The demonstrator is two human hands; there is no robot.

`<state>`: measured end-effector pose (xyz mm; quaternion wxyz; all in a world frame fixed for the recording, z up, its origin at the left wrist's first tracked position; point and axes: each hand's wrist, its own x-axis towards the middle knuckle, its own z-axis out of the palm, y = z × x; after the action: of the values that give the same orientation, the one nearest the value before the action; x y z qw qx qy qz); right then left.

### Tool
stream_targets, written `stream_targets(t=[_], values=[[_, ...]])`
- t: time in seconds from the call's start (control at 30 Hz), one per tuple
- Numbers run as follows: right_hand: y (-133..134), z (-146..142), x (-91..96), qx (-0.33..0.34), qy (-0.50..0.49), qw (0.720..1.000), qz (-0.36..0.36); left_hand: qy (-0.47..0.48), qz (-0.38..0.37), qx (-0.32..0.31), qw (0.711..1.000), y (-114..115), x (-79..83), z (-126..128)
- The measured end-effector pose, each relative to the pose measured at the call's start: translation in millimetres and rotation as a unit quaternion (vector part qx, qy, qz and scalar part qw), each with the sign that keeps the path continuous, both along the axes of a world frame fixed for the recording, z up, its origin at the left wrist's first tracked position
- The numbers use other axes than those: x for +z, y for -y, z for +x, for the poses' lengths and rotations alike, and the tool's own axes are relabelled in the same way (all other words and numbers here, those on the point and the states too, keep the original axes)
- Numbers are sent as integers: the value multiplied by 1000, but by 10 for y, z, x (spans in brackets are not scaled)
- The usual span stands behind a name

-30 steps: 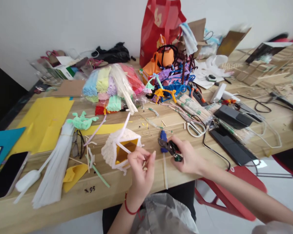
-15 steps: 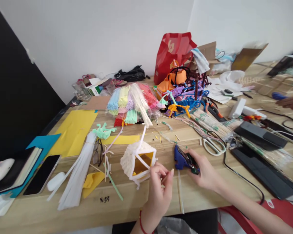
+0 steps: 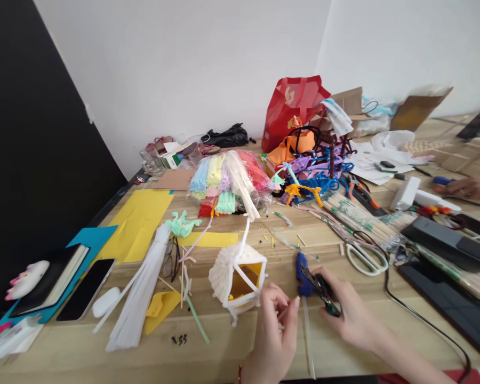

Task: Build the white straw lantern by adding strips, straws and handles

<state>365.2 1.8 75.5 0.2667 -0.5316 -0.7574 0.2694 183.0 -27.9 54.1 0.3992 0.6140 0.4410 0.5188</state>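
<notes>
My left hand (image 3: 275, 333) is closed in a pinch beside the white lantern-like frame (image 3: 246, 285); whatever small thing it may hold is too small to make out. That frame is of fuzzy white stems with yellow panels inside and a textured white side. In my right hand (image 3: 350, 306) is a pair of small dark-handled cutting pliers (image 3: 324, 292), its jaws pointing left. Just beyond the jaws lies a blue glue gun (image 3: 303, 272) on the table. A clear glue stick (image 3: 308, 341) extends from it towards me.
White fuzzy stems (image 3: 134, 298), a phone (image 3: 86, 290) and yellow sheets (image 3: 140, 226) lie left. Bagged coloured stems (image 3: 226, 178) and a red bag (image 3: 292, 109) stand behind. White-handled scissors (image 3: 368, 260), a black cable (image 3: 420, 314) and another person's hand (image 3: 472, 188) are right.
The camera view has turned slightly, so everything sits further right and lower. My right hand has drawn the pliers a little nearer to me, showing their jaws. My left hand stays pinched.
</notes>
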Motion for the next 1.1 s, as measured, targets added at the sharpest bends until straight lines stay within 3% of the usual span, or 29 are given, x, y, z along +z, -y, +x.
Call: stream_targets(t=[0.27, 0.63, 1.1], values=[[76, -20, -104, -12, 9, 999, 41, -12, -6, 10, 1000, 41, 44, -36], [109, -21, -193, -2, 40, 999, 3, 6, -51, -7, 999, 87, -18, -57], [133, -25, -294, -12, 53, 998, 14, -2, -36, -7, 999, 80, -6, -72]])
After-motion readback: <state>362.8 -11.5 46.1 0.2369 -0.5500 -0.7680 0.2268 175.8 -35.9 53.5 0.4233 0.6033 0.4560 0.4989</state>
